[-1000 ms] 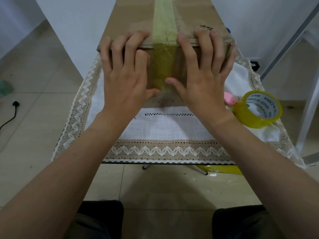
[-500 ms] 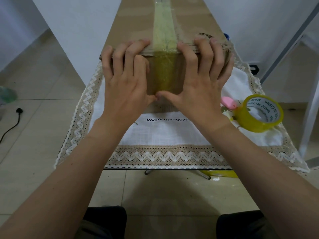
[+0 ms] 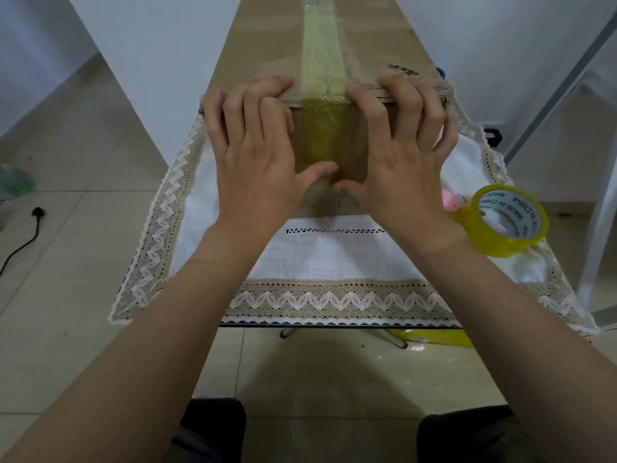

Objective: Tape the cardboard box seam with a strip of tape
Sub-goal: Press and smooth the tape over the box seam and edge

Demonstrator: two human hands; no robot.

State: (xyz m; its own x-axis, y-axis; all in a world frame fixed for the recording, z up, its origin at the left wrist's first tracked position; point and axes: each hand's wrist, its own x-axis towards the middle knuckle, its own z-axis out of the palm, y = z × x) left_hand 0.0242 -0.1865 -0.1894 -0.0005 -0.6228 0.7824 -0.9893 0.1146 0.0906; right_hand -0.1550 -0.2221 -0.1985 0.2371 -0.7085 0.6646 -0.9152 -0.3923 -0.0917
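Observation:
A long brown cardboard box (image 3: 267, 45) lies on the table and runs away from me. A yellowish strip of tape (image 3: 322, 61) covers its top seam and folds down over the near face. My left hand (image 3: 253, 155) and my right hand (image 3: 400, 155) flank the strip. The fingers of both hook over the box's top near edge. Both thumbs press low on the near face, almost touching at the tape's lower end.
A yellow tape roll (image 3: 500, 225) stands on the white lace-edged tablecloth (image 3: 317, 259) to the right, beside a small pink object (image 3: 449, 200). A metal frame (image 3: 601, 195) rises at the far right. A black cable (image 3: 20, 242) lies on the tiled floor, left.
Both thumbs have slid down the near face along the tape and come together near its lower end. My fingers have stayed hooked on the top edge.

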